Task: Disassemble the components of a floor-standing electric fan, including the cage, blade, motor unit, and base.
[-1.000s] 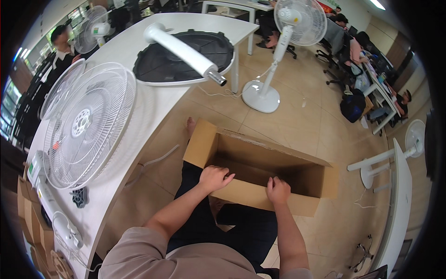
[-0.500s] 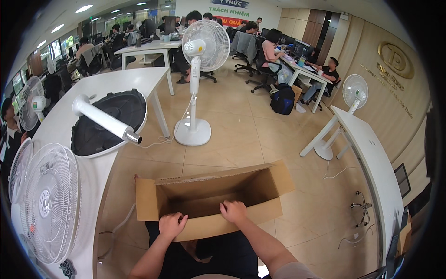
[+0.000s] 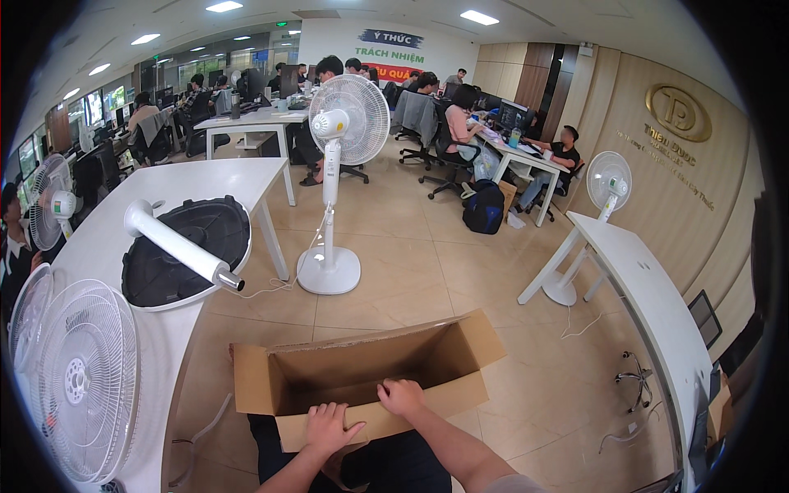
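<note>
An open, upright brown cardboard box [image 3: 329, 353] stands in front of me, its inside in shadow and its flaps folded outward. My left hand [image 3: 330, 427] lies on the near flap, fingers extended toward the fold and thumb held apart. To its right, my right hand [image 3: 401, 398] is closed over the near edge, its fingertips hidden inside the box. On the table at the left, a white fan pole [image 3: 181, 242] rests across an upturned fan base [image 3: 168, 271] with a black underside. Round white fan grilles [image 3: 90, 378] lie nearer me on that same table.
Beyond the box a white standing fan [image 3: 329, 267] is on the tiled floor, its cord trailing left. White tables flank me, the left one [image 3: 214, 174] and the right one [image 3: 649, 263]. Another fan [image 3: 608, 182] stands behind the right table. People sit at desks farther back.
My left hand has shifted right along the near flap, and its fingers have straightened. My right hand keeps its hold on the edge. The view has tilted up slightly.
</note>
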`<state>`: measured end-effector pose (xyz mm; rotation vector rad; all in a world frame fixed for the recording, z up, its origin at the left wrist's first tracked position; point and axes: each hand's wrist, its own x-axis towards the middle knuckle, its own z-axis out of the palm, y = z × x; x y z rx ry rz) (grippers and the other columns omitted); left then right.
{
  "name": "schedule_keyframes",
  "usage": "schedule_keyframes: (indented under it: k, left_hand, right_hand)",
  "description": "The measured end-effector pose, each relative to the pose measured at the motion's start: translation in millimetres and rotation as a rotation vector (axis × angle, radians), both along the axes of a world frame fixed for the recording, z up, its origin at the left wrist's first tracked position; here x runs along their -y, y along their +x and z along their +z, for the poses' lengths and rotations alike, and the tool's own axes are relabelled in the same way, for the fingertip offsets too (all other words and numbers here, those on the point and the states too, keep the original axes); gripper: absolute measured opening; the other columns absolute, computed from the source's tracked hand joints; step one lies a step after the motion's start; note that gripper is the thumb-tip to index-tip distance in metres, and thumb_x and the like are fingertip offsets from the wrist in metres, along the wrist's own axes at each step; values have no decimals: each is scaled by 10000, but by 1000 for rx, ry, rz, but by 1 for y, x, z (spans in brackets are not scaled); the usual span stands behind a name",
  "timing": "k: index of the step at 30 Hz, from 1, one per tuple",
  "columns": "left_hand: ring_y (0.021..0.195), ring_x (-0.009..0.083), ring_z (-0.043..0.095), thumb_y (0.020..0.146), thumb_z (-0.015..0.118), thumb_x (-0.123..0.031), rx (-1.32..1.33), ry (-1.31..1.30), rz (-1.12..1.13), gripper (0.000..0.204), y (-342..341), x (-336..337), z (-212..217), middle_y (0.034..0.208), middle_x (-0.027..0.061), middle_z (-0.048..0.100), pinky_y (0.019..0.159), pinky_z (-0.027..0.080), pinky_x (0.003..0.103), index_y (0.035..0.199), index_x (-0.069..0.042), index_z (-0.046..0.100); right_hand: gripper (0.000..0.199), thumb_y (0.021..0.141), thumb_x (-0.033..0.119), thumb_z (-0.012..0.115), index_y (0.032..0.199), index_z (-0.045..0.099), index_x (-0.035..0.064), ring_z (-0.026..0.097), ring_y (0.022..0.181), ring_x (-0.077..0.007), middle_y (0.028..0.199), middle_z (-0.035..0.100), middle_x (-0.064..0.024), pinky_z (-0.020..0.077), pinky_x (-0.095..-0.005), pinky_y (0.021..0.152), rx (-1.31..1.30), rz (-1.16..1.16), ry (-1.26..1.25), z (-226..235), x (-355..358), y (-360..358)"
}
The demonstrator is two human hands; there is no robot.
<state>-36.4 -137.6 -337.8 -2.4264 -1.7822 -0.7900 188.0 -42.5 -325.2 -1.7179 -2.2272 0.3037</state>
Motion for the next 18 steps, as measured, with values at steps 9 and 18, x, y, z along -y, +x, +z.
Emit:
schedule_keyframes:
  k: [9,18]
  left_hand:
    - [875,267,643,815,740,-674,3,3,5,636,-1,-1,-5,901,78,667,825,435,397,1042,-80,729]
    - [855,273,649,826,736,-663,-2,13,22,608,1,-1,-3,885,82,666,827,442,399,1027,-89,731]
  right_hand:
    - [352,979,387,571,833,725,107,719,767,-405,769,731,-172,581,-535,738,-9,24,17,-6,0,4]
    - [348,981,385,570,846,732,109,723,780,-403,790,738,-175,584,-535,752,-12,34,27,-6,-1,4]
